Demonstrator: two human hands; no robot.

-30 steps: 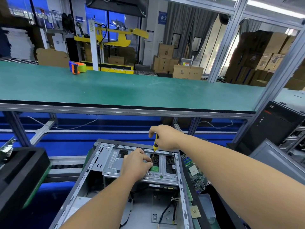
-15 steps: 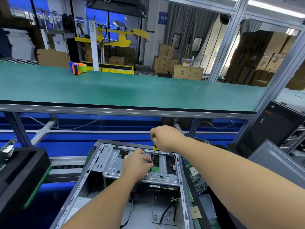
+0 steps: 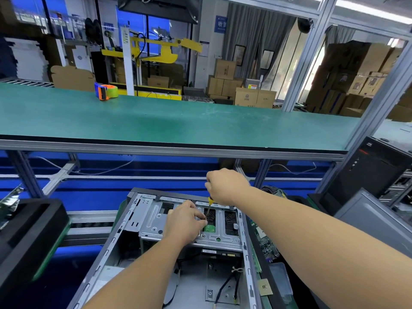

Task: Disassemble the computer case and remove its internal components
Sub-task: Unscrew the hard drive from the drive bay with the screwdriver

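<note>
Screwdriver [image 3: 209,205] upright in your right hand [image 3: 225,186], fist round the handle for torque; left hand [image 3: 186,221] just below pinches near the tip, steadying it on the drive cage [image 3: 156,226] screw, prob.

The computer case [image 3: 142,210] is bare matt grey sheet metal; the surface [image 3: 178,121] at twelve o'clock is matt green matting.

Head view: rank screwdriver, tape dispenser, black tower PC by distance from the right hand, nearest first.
1. Screwdriver: held in the right hand, its shaft pointing down into the drive cage.
2. Black tower PC: off to the right, beside the bench.
3. Tape dispenser: far left, on the green bench top.
</note>
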